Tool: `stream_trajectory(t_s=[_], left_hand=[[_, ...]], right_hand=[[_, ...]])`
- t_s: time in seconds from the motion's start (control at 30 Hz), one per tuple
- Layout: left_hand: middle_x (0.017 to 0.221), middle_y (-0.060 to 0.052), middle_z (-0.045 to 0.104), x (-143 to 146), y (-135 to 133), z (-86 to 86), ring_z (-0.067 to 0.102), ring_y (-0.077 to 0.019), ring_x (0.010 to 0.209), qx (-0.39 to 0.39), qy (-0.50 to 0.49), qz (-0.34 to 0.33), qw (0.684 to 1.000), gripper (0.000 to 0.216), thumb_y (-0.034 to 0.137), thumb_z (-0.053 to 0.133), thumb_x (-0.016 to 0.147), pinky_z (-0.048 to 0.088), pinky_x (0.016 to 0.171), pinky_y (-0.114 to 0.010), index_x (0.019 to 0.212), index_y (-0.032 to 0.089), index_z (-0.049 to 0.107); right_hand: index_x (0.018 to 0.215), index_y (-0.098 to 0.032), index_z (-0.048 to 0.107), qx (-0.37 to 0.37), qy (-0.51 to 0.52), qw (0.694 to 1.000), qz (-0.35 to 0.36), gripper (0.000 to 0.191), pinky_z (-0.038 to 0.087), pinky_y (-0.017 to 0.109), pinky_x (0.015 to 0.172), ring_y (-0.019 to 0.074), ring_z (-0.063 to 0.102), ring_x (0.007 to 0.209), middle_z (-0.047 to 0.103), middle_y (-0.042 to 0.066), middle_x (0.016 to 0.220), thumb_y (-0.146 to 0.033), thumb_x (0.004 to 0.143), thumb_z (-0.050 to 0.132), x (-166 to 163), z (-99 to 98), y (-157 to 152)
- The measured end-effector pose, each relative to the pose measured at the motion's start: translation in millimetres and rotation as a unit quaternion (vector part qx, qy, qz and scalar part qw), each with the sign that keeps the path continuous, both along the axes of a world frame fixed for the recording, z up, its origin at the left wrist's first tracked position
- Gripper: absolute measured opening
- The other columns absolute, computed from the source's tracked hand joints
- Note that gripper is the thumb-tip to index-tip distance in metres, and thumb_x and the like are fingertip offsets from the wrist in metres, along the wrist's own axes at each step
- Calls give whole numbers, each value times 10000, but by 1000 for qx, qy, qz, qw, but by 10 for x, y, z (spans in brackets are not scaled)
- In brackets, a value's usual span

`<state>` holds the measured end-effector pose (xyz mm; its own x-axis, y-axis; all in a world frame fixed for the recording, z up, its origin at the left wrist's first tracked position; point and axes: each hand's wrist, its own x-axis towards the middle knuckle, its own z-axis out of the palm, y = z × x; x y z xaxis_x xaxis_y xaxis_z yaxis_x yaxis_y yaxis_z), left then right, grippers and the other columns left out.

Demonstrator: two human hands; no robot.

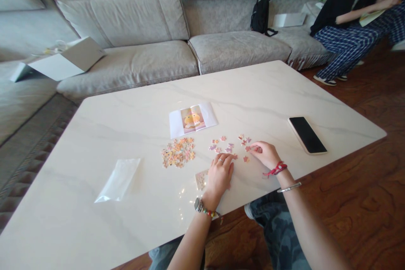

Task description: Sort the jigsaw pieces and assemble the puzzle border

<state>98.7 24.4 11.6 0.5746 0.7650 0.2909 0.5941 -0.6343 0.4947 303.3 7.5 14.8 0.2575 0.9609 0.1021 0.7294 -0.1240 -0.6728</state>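
Sofa: Grey cushioned seating (152,59) stretches across the top of the frame.
Table: A white marbled table (126,114) fills the middle of the frame.
Onlooker: A person in a black top and checked trousers (348,46) sits at the upper right, holding a paper (373,17).
Box: An open white box (71,59) rests on the seating at the upper left.
Backpack: A black backpack (260,14) leans against the backrest, upper right of centre.
Bag: A transparent bag (118,180) lies flat at the lower left.
Picture sheet: A creased sheet with a yellow-figured print (193,119) lies at centre.
Phone: A dark-screened phone (307,135) lies at centre right.
Left hand: The left hand (220,175) lies palm down, lower centre, over some pieces; whether its grip holds any cannot be told.
Right hand: The right hand (265,155), right of centre, has its grip pinched on a puzzle piece (247,149).
Heap: Puzzle pieces (178,152) are piled left of the left hand.
Strays: Loose pieces (229,147) lie scattered, mostly face up, just beyond both hands.
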Motion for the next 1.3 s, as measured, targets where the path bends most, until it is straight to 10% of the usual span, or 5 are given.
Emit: stream_trajectory(t_s=[0.57,1.3], left_hand=[[984,-57,593,-354,312,-17,504,-201,949,24,-14,149,988,216,161,451,821,441,846,-368,1014,193,542],[998,-52,588,-30,128,-18,504,-183,981,-11,-13,40,999,185,203,440,854,454,863,-361,1018,200,527]], right_hand=[[729,-198,616,50,19,999,10,128,449,271,579,128,516,524,609,19,651,-284,697,527,-287,-49,235],[725,-180,637,50,17,995,-81,174,448,274,594,134,529,545,621,25,647,-327,690,550,151,-28,108]])
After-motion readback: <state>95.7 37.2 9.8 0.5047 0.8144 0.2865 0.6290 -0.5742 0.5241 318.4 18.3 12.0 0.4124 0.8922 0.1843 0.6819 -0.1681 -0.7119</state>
